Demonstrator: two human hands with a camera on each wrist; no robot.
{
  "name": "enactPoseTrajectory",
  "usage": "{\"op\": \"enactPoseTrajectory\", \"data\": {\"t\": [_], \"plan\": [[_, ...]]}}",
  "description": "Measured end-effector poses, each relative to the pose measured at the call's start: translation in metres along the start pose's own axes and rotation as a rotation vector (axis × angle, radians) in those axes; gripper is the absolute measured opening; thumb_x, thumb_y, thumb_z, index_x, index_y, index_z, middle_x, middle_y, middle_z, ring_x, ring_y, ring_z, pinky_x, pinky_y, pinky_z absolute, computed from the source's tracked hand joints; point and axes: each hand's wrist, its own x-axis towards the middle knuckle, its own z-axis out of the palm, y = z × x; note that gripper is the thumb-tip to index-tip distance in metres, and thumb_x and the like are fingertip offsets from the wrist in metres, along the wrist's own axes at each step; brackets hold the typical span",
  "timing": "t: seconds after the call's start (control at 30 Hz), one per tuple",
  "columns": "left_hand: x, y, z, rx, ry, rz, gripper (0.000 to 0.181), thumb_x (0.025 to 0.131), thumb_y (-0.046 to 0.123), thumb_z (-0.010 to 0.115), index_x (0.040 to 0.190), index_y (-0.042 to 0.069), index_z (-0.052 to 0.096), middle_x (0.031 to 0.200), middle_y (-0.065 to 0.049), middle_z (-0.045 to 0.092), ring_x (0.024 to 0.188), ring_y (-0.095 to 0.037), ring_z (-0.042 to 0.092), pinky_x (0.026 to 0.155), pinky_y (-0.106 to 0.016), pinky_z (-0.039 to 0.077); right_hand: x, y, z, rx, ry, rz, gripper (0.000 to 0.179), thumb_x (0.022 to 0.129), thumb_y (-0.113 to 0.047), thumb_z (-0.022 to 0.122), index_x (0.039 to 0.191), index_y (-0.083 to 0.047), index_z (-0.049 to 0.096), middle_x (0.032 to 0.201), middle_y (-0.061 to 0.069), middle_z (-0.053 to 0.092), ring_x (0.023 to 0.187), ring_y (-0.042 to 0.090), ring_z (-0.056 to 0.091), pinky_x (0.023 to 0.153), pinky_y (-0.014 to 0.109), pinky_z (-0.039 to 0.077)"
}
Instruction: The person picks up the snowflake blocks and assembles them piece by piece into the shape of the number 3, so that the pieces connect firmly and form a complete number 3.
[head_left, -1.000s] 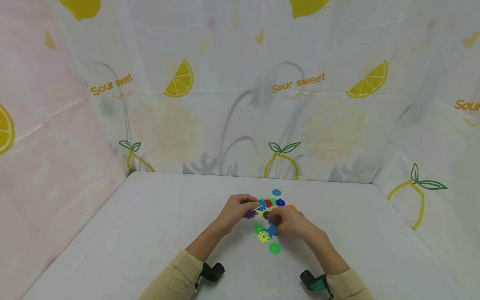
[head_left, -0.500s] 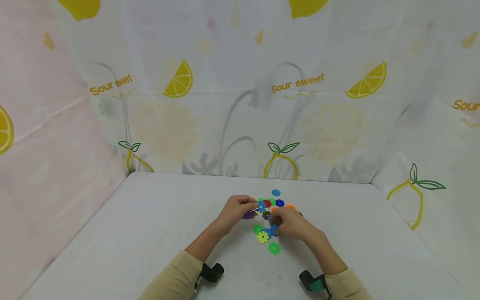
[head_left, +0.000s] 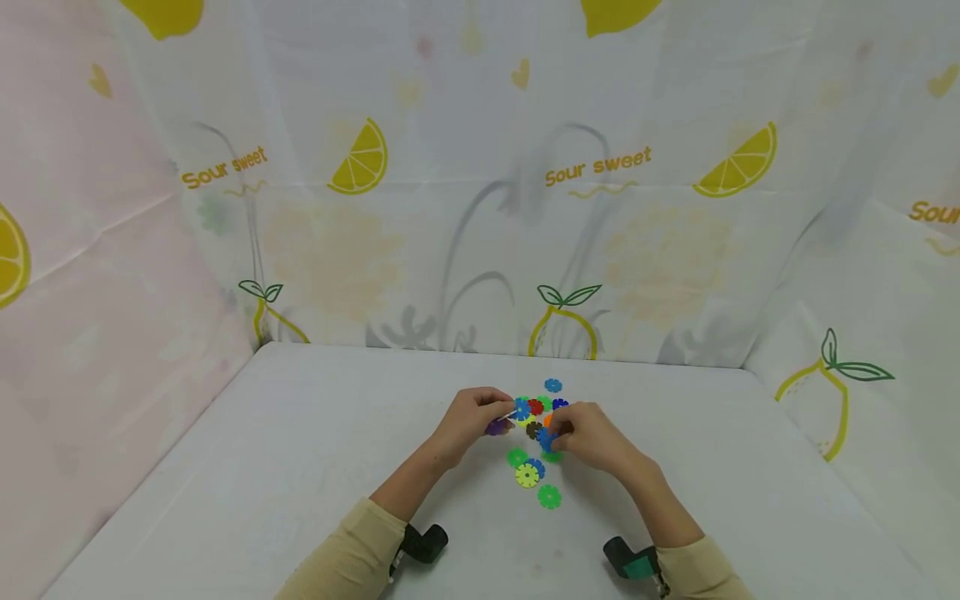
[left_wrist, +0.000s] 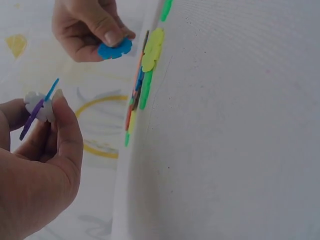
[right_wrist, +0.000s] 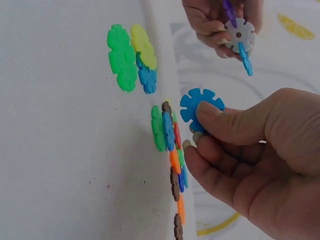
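Note:
My left hand (head_left: 472,423) grips a small assembly of notched plastic snowflake discs. In the right wrist view it shows as a white disc (right_wrist: 247,36) with a purple disc (right_wrist: 229,12) and a light-blue disc (right_wrist: 245,59) slotted into opposite sides, standing across it. Between thumb and fingers, my right hand (head_left: 596,437) pinches a single blue disc (right_wrist: 189,104) above the table, apart from the left hand's assembly. Below and around the hands lie loose discs, among them a yellow disc (head_left: 527,476), a red disc (head_left: 536,407) and a brown disc (head_left: 533,430).
Several more discs are scattered on the white table (head_left: 300,467), including a green disc (head_left: 550,497) at the near side and a blue disc (head_left: 552,385) at the far side. Behind stands a fabric wall (head_left: 450,250) printed with lemons.
My right hand has risen from the scattered discs with a blue disc in its fingers, moving slightly away from me. A green disc beneath shows more now. The left hand has barely moved.

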Motion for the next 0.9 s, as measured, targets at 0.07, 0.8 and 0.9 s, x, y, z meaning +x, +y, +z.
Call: {"op": "enactPoseTrajectory", "data": {"t": [0.07, 0.8, 0.9], "plan": [[0.0, -0.0001, 0.0001, -0.006, 0.0, -0.005, 0.027, 0.096, 0.026, 0.065, 0.106, 0.002, 0.071, 0.097, -0.016, 0.072, 0.074, -0.008, 0.066, 0.075, -0.022, 0.056, -0.0001, -0.0003, -0.0011, 0.007, 0.02, -0.005, 0.008, 0.084, 0.001, 0.073, 0.082, -0.006, 0.071, 0.076, 0.001, 0.063, 0.073, 0.015, 0.053, 0.066, 0.025, 0.049], [0.0007, -0.0032, 0.0037, -0.041, -0.022, 0.005, 0.027, 0.097, 0.025, 0.064, 0.107, 0.001, 0.07, 0.097, -0.013, 0.071, 0.076, -0.009, 0.068, 0.077, -0.024, 0.058, 0.0002, -0.0078, -0.0053, 0.198, 0.212, -0.026, 0.013, 0.088, -0.004, 0.072, 0.076, -0.007, 0.066, 0.076, 0.009, 0.071, 0.068, 0.025, 0.067, 0.059, 0.022, 0.052], [0.0009, -0.0033, 0.0044, -0.058, -0.031, 0.008, 0.026, 0.097, 0.025, 0.063, 0.107, 0.002, 0.07, 0.094, -0.007, 0.07, 0.076, -0.009, 0.068, 0.077, -0.024, 0.058, -0.0011, -0.0087, -0.0047, 0.222, 0.241, -0.025, 0.013, 0.087, -0.004, 0.071, 0.075, -0.005, 0.066, 0.074, 0.01, 0.071, 0.069, 0.03, 0.066, 0.057, 0.023, 0.05]]}}
